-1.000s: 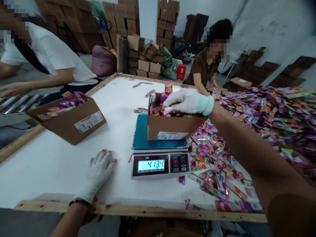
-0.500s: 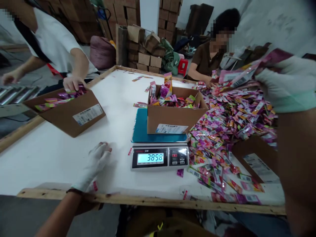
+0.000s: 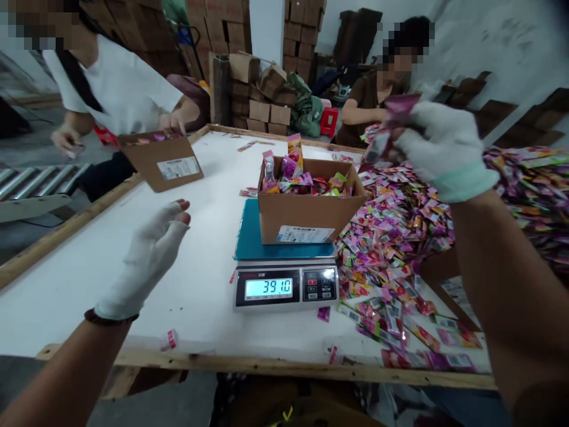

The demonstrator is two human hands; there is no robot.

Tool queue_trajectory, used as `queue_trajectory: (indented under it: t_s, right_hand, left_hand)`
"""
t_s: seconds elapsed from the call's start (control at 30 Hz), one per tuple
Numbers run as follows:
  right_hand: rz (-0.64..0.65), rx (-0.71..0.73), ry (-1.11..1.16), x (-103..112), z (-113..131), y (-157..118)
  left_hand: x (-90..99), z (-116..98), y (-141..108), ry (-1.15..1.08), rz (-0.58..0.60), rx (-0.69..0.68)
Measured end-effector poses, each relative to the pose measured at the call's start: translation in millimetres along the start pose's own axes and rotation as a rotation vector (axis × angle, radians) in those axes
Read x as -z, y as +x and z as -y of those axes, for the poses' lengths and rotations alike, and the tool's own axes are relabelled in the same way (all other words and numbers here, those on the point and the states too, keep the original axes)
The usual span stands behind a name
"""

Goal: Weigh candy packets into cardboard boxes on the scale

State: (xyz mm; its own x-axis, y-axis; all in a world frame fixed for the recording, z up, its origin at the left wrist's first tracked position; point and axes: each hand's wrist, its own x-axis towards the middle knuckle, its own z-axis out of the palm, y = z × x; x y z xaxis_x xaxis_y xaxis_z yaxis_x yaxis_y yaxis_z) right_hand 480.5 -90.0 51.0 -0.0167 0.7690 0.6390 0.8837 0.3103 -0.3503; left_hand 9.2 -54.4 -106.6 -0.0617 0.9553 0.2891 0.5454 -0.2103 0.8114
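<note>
My left hand (image 3: 144,255), in a white glove with bare fingertips, is raised over the white tabletop (image 3: 186,314) left of the scale. It is empty, its fingers loosely stretched out. My right hand (image 3: 442,139), also gloved, grips a few shiny pink and purple candy packets (image 3: 382,139) above the right rear of the box. That cardboard box (image 3: 306,207), full of small packets, stands on the blue plate of a digital scale (image 3: 249,231). The lit display reads 391.0. A big pile of colourful packets (image 3: 395,231) spreads to the right.
At the far left, a co-worker in white (image 3: 128,83) handles another labelled box (image 3: 162,163) near a roller conveyor (image 3: 35,184). Another person in brown (image 3: 373,107) sits behind the pile. My right forearm partly hides a box (image 3: 448,284). A wooden rim (image 3: 284,367) edges the table.
My right hand has moved left with the packets, closer to the box on the scale. My left hand has lifted from the table. The reading rose from 389.8; the co-worker's box moved farther back.
</note>
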Motion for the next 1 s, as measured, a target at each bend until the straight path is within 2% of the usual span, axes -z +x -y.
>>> queue_trajectory:
  t_s: [0.1, 0.2, 0.3, 0.37, 0.43, 0.47, 0.5, 0.57, 0.63, 0.7, 0.77, 0.87, 1.0]
  right_hand:
    - [0.109, 0.097, 0.060, -13.7, 25.1, 7.3]
    - [0.121, 0.079, 0.130, -9.6, 22.6, -2.2]
    - [0.049, 0.015, 0.010, 11.4, -16.5, -34.7]
    - [0.087, -0.128, -0.140, 22.2, -57.3, -71.5]
    - [0.258, -0.363, -0.229, 19.2, -97.7, -120.7]
    - [0.385, -0.503, -0.224, 11.3, -113.8, -148.8]
    - [0.494, -0.640, -0.203, -0.6, -125.7, -178.1]
    - [0.579, -0.723, -0.186, -31.5, -136.2, -234.8]
    - [0.574, -0.741, -0.184, -61.3, -134.0, -280.4]
    - [0.542, -0.726, -0.173, -78.7, -128.9, -309.0]
    - [0.526, -0.701, -0.142, -80.1, -128.0, -321.9]
    - [0.527, -0.685, -0.089, -64.0, -134.1, -324.4]
    - [0.531, -0.672, -0.069, -39.2, -134.1, -317.9]
  left_hand:
    - [-7.4, -14.9, -1.4, -0.032, 0.024, -0.030]
    - [-10.5, -8.0, -7.0, -0.043, 0.038, 0.042]
    - [-6.4, 7.4, -13.7, -0.024, 0.012, 0.159]
    - [-0.4, 13.5, -16.7, 0.009, -0.021, 0.175]
    - [6.0, 11.2, -16.8, 0.023, -0.054, 0.148]
    - [8.6, 6.2, -15.6, 0.022, -0.069, 0.125]
    - [10.3, -1.8, -13.6, 0.015, -0.085, 0.092]
    - [10.8, -26.0, -7.9, -0.018, -0.113, -0.028]
    - [7.1, -59.6, -1.4, -0.074, -0.136, -0.195]
    - [-0.1, -98.1, 4.5, -0.098, -0.122, -0.345]
    - [-10.2, -135.4, 9.4, -0.056, -0.081, -0.459]
    - [-28.7, -177.9, 16.0, 0.024, 0.006, -0.569]
    - [-52.4, -204.3, 23.5, 0.125, 0.186, -0.594]
